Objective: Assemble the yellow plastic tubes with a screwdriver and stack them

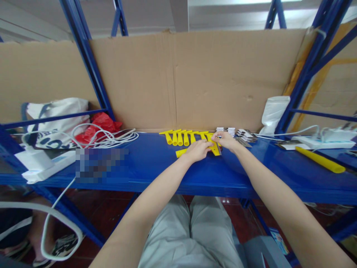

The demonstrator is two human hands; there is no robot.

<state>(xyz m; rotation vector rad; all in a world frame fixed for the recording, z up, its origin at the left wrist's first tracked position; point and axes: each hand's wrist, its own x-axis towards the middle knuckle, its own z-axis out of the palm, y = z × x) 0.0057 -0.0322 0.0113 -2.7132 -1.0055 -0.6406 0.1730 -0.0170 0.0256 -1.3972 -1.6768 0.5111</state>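
My left hand [199, 149] is closed around a yellow plastic scraper [215, 149], whose handle sticks out on the left and whose wide head faces right. At that head, my right hand [226, 140] has its fingers pinched on the scraper's edge, where a thin greyish strip shows. What exactly lies between those fingertips is too small to tell. Just behind my hands, several more yellow scrapers [180, 138] stand in a row, handles toward me. To the right of my right hand lie metal blades [243, 142] and a pile of small black-and-white packets [247, 135].
A blue shelf table [150, 167] carries everything, backed by a cardboard sheet [134, 82]. Left are white cables [122, 140], a red bag [99, 128], a cloth bag [61, 130] and a power strip [52, 167]. Right are a yellow tube-like piece [320, 160] and another power strip [320, 142].
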